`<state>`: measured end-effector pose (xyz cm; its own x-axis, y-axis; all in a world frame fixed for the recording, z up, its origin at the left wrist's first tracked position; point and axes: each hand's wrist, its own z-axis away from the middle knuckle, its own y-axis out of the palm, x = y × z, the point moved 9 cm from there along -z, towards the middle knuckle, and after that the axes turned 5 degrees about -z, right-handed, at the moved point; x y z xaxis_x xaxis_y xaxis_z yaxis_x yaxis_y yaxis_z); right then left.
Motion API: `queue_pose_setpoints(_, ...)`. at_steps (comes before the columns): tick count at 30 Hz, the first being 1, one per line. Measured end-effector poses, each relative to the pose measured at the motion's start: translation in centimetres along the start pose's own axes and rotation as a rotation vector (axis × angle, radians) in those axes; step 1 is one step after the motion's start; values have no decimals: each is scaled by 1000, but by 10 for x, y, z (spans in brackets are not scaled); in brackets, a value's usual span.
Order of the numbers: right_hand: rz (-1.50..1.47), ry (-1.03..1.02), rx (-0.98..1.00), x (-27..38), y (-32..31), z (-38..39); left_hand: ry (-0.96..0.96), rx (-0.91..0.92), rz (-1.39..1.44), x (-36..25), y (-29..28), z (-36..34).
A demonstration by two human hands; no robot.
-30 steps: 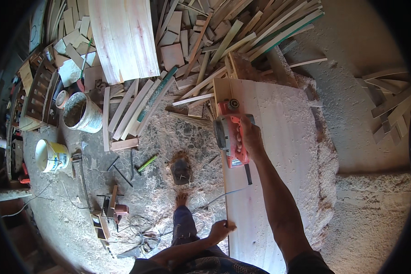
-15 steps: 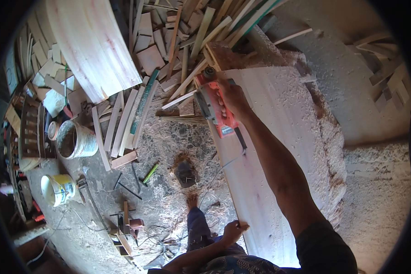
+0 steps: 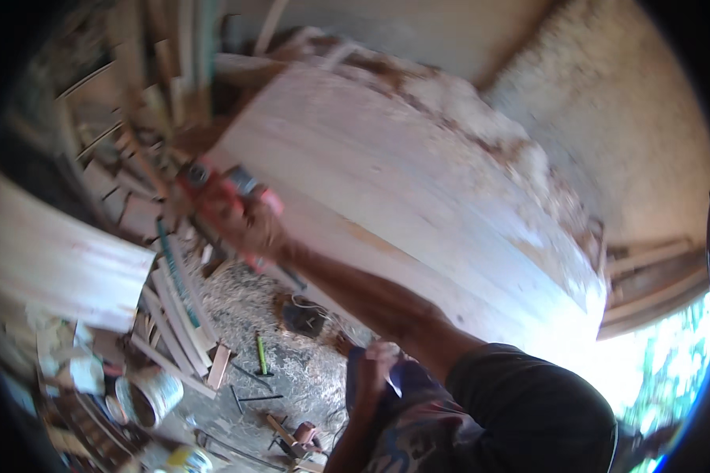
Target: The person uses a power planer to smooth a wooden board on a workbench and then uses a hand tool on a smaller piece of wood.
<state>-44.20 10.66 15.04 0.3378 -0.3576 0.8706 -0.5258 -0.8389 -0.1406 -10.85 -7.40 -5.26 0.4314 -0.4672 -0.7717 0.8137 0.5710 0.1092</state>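
My right hand (image 3: pixel 260 230) is wrapped round the handle of a red electric hand planer (image 3: pixel 211 195). The planer sits at the far left end of a wide, pale wooden board (image 3: pixel 371 177), along its left edge. A short dark length of the planer's cord sleeve trails toward me. My left hand (image 3: pixel 380 361) is near my thigh, off the board and beside its near edge. Motion smears its fingers, so their grip does not show.
Shavings (image 3: pixel 481 102) heap along the board's far side. At left lie another pale panel (image 3: pixel 63 252), stacked wooden strips (image 3: pixel 170 315) and a white bucket (image 3: pixel 154 398). A green-handled hammer (image 3: pixel 261 355) and a dark block (image 3: pixel 304 317) rest on the shaving-strewn floor.
The view has swung to the right, so the board now lies slantwise. My left hand has come off the board's edge toward my body. My right hand keeps hold of the planer at the far end.
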Motion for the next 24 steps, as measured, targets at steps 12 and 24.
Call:
queue_pose_setpoints(12,-95,777,-229,196,-205,350,673,-488,-1619,-163,-137,-91)
queue_pose_setpoints(24,-57,852,-789,323,-322,568,1243,353,-1932,-42,253,37)
